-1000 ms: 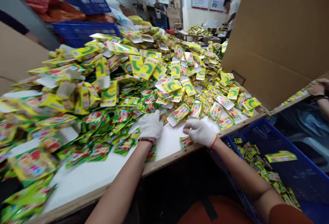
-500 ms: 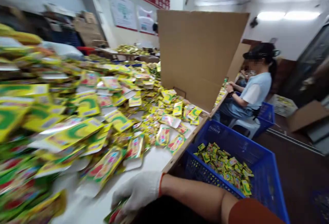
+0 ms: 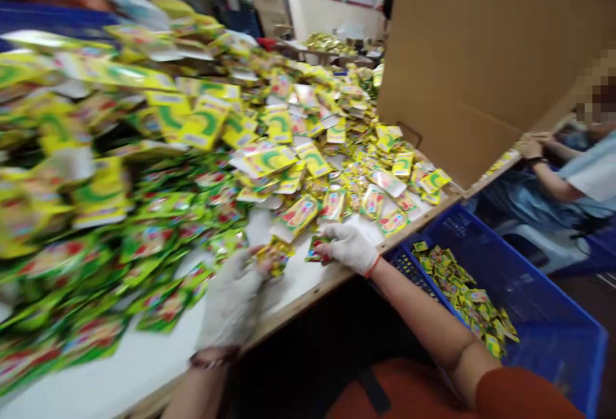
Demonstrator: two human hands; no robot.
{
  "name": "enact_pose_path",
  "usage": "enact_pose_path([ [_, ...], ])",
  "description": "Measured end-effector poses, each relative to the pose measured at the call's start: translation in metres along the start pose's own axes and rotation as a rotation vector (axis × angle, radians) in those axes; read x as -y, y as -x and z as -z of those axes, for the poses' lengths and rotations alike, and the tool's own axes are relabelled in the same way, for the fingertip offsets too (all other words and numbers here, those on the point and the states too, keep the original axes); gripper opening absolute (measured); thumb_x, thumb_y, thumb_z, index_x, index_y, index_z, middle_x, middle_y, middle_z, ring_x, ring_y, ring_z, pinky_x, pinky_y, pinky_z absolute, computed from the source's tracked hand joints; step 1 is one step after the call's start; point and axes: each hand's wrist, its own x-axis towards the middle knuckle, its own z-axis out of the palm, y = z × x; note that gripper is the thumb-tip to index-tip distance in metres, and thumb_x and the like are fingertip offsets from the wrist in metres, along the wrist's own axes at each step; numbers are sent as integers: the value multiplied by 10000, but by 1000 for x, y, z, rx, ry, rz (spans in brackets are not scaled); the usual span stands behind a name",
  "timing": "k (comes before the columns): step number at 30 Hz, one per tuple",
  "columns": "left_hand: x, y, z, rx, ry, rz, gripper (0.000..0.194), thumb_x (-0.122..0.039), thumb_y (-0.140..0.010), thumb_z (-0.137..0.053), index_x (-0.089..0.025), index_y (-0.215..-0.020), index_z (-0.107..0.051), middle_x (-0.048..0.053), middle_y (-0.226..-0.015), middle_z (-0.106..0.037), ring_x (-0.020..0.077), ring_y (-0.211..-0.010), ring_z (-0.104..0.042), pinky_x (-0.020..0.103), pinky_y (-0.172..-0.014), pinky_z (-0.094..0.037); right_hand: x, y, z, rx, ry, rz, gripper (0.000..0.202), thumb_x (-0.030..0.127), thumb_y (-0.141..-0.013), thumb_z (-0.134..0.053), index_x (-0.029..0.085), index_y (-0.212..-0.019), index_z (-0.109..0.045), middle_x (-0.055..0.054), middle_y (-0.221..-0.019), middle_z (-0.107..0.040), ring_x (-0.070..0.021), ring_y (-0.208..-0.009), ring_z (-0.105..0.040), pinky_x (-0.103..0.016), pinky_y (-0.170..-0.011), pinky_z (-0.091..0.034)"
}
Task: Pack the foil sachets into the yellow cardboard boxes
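My left hand (image 3: 231, 303), in a white glove, is closed on a yellow packet (image 3: 273, 257) above the white tabletop (image 3: 139, 361). To its right, my gloved right hand (image 3: 349, 249) pinches a small green and red packet (image 3: 315, 249) near the table's front edge. Green packets (image 3: 158, 239) lie in a heap left of my left hand. Behind both hands is a large pile of yellow and green packets (image 3: 269, 162), some with white flaps. My fingertips are partly hidden by the packets and slightly blurred.
A blue crate (image 3: 543, 290) with small yellow packets (image 3: 466, 294) stands below the table's wooden edge at the right. An upright cardboard sheet (image 3: 471, 66) rises at the table's far right corner. Beyond it sits a person in light blue (image 3: 591, 162), partly cut off.
The view has turned down and left. My left hand has come into view with a yellow packet. My right hand, still on a green and red packet, now appears farther forward over the table.
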Motion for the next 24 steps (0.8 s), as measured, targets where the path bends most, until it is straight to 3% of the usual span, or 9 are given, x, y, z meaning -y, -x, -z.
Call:
enact_pose_path([
  [4, 2, 11, -20, 7, 171, 155, 557, -410, -671, -752, -157, -1130, -562, 77, -999, -702, 187, -783, -684, 286, -652, -575, 0, 2, -2, -3, 31, 4, 450, 485, -602, -825, 151, -776, -579, 33, -614, -605, -92, -519, -555, -214, -514, -480],
  [11, -2, 16, -26, 122, 11, -5, 457, -488, -776, -657, -126, -1054, -659, 81, -940, -707, 201, -831, -661, 308, -745, -552, 4, 8, -6, 29, 316, 155, 301, 431, -759, -698, 135, -728, -650, 25, -602, -556, -85, -571, -479, -193, -510, -359],
  [15, -4, 17, -24, 172, -71, -32, 391, -459, -811, -625, -143, -1026, -708, 69, -890, -715, 223, -861, -655, 331, -774, -543, 0, 6, -10, 102, 432, 280, 256, 383, -838, -622, 150, -750, -681, 5, -669, -587, -109, -651, -501, -208, -560, -375],
  [19, -6, 17, -23, 172, -109, -33, 385, -470, -809, -626, -151, -1002, -719, 54, -840, -704, 222, -854, -651, 324, -755, -540, -1, 3, -14, 102, 498, 312, 209, 336, -843, -623, 156, -752, -680, -2, -685, -596, -121, -667, -506, -219, -574, -378],
  [22, -3, 19, -29, 150, 66, 37, 418, -474, -766, -675, -143, -1022, -680, 68, -908, -706, 214, -855, -663, 325, -752, -554, -1, 1, -16, 30, 521, 323, 233, 354, -845, -618, 159, -718, -633, 10, -651, -565, -118, -640, -482, -222, -568, -367],
  [24, -1, 21, -38, 76, 276, 111, 470, -463, -714, -727, -143, -1046, -636, 81, -943, -706, 210, -826, -676, 334, -723, -571, -2, -1, -18, -78, 520, 364, 250, 386, -840, -615, 164, -726, -604, 6, -674, -567, -124, -657, -491, -228, -589, -383],
])
